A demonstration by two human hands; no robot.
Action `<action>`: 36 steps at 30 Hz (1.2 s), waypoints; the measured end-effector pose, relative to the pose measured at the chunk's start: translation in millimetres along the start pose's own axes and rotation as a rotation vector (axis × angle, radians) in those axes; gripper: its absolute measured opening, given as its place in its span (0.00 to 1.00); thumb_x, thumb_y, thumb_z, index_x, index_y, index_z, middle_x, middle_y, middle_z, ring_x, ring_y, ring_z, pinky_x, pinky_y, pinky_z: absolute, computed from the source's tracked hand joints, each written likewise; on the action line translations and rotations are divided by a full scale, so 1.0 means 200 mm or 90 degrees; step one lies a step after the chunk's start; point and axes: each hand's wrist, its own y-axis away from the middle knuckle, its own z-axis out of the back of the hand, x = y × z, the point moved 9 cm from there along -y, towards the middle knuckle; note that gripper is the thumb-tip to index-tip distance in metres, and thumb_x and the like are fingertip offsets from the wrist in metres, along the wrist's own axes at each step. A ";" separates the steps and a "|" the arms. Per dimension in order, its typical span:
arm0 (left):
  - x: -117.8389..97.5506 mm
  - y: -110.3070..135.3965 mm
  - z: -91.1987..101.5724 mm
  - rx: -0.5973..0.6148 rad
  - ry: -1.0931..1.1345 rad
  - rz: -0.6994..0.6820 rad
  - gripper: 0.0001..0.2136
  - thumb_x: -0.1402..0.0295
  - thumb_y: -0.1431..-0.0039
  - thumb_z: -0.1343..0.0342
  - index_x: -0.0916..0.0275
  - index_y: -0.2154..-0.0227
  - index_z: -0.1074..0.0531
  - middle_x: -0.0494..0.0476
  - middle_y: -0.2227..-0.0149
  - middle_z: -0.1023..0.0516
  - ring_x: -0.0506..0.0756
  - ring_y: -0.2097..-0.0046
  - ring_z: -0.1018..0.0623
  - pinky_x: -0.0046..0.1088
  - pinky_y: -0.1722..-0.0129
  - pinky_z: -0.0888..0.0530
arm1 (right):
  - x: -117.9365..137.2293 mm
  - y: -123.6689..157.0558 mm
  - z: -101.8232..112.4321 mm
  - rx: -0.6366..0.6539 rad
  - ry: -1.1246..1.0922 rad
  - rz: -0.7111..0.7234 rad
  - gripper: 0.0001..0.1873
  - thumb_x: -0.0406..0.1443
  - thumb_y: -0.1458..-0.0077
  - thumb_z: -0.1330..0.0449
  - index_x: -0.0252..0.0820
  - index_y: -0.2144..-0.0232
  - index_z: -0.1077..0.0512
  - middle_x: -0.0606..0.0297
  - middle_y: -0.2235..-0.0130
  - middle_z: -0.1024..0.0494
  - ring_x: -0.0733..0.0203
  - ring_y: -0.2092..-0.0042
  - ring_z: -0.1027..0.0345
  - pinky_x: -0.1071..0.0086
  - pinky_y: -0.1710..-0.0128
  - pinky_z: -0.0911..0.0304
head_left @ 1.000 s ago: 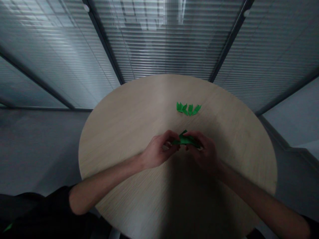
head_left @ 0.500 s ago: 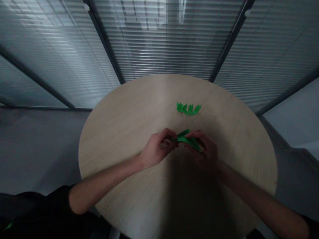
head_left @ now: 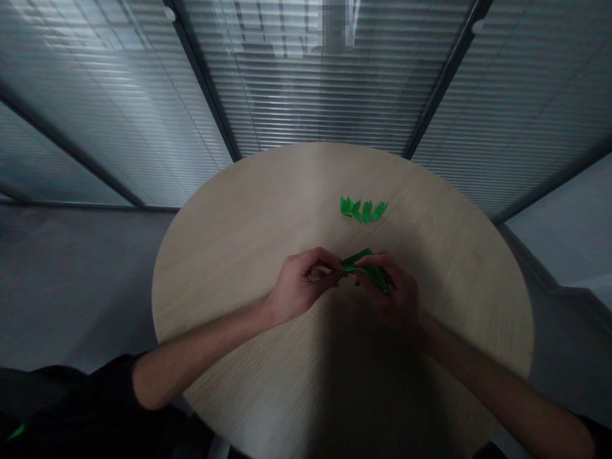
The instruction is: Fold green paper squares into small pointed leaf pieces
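A sheet of green paper (head_left: 375, 274), partly folded, is held between my two hands above the middle of the table. My left hand (head_left: 306, 284) pinches its left corner with thumb and forefinger. On the other side, my right hand (head_left: 394, 290) grips the paper, fingers over the top and thumb side hidden. One flap of the paper sticks up toward the far side, and another points down to the right. Beyond the hands, several small folded green paper pieces (head_left: 367, 211) with pointed tips lie in a row on the table.
The round light-wood table (head_left: 215, 248) fills the middle of the view. Behind its far edge stand glass panels with horizontal blinds (head_left: 315, 108) and dark frames. Grey floor (head_left: 86, 268) shows at the left. My shadow falls across the table's near part.
My left fingers have moved slightly right along the paper's left end, covering the tip that stuck out there. The paper's upper flap has shifted a little right. The row of folded pieces lies as before.
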 end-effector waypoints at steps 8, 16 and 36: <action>-0.01 0.00 -0.02 0.020 0.019 0.004 0.07 0.66 0.37 0.37 0.66 0.62 0.25 0.59 0.67 0.15 0.50 0.70 0.17 0.22 0.71 0.21 | 0.02 -0.02 0.04 -0.058 0.031 -0.011 0.02 0.36 0.35 0.38 0.46 0.62 0.29 0.67 0.65 0.25 0.63 0.67 0.29 0.69 0.66 0.34; -0.04 0.00 -0.02 0.023 -0.021 -0.018 0.06 0.67 0.38 0.38 0.66 0.63 0.24 0.57 0.68 0.17 0.50 0.70 0.18 0.21 0.71 0.21 | 0.01 -0.01 0.01 -0.025 -0.002 -0.033 0.02 0.37 0.34 0.39 0.46 0.60 0.30 0.67 0.68 0.20 0.63 0.69 0.24 0.71 0.67 0.31; -0.03 0.01 -0.03 0.017 0.078 -0.005 0.07 0.70 0.41 0.35 0.65 0.68 0.28 0.62 0.63 0.15 0.51 0.68 0.16 0.23 0.70 0.19 | 0.04 -0.01 0.04 -0.066 0.007 -0.035 0.05 0.35 0.39 0.35 0.46 0.65 0.29 0.71 0.71 0.23 0.65 0.72 0.28 0.73 0.71 0.33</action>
